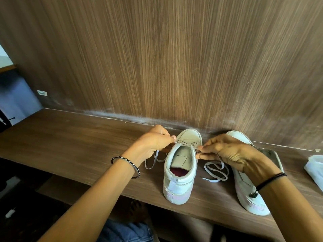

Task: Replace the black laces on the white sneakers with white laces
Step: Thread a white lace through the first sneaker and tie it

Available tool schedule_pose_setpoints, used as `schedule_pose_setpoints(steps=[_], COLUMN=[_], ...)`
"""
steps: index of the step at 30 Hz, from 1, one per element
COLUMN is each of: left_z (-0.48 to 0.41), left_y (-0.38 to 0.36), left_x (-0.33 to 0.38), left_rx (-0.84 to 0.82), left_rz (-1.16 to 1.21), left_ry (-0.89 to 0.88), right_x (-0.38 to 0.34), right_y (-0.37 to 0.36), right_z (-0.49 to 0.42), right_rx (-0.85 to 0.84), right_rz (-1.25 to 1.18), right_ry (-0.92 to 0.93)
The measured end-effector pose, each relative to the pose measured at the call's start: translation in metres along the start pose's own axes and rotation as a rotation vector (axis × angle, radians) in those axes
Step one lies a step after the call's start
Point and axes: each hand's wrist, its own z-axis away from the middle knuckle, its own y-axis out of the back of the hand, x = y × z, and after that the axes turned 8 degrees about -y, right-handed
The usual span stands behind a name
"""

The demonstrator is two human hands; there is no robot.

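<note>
**Desk:** So where does the pair sit?

**Photographer:** On a dark brown wooden ledge (70,137), against a wood-grain wall panel (174,58). A low white leather sneaker (178,182) stands with its heel to the camera. A second white sneaker (251,205) is just beside it, partly behind the right forearm.

**Desk:** And the hands?

**Photographer:** The left hand (155,142) pinches a flat white lace (212,180) at the collar's left edge, and the right hand (232,151) pinches it at the right edge. Slack lace lies on the ledge on both sides.
</note>
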Motion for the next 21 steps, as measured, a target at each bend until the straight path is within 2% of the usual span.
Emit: schedule_pose_setpoints(steps=[5, 11, 16, 21], left_z=[-0.002, 0.003, 0.006, 0.005], left_y=[0.000, 0.003, 0.010, 0.010], left_x=[-0.001, 0.000, 0.000, 0.001], left_rx=[-0.001, -0.046, -0.093, -0.039], left_rz=[-0.031, -0.073, -0.108, -0.181], left_ry=[0.031, -0.038, -0.102, -0.144], right_x=[-0.003, -0.002, -0.006, -0.009], right_y=[0.000, -0.001, -0.003, -0.006], right_z=[0.005, 0.007, 0.015, 0.016], right_rx=[-0.021, 0.009, 0.084, 0.109], right_rz=[0.006, 0.044, 0.269, 0.286], right_ry=[-0.009, 0.021, 0.123, 0.224])
